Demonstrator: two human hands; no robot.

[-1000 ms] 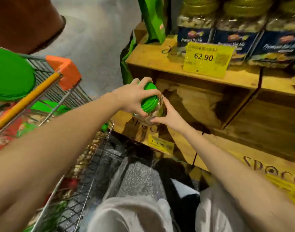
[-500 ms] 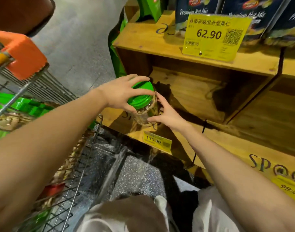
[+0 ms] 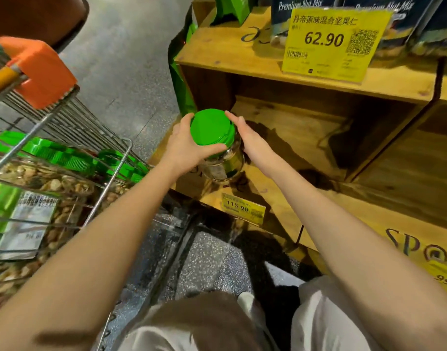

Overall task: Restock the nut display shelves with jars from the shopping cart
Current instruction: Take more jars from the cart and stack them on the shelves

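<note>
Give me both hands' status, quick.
Left hand: gripping the jar by its green lid.
Right hand: open, straight fingers pressed against the jar's side.

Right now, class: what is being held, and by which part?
A nut jar, by its green lid: the left hand grips the rim, the right hand presses flat against the other side.

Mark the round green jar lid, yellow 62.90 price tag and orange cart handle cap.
green jar lid [image 3: 211,127], head view, top centre
yellow 62.90 price tag [image 3: 323,39], head view, printed price
orange cart handle cap [image 3: 43,72], head view, upper face
</note>
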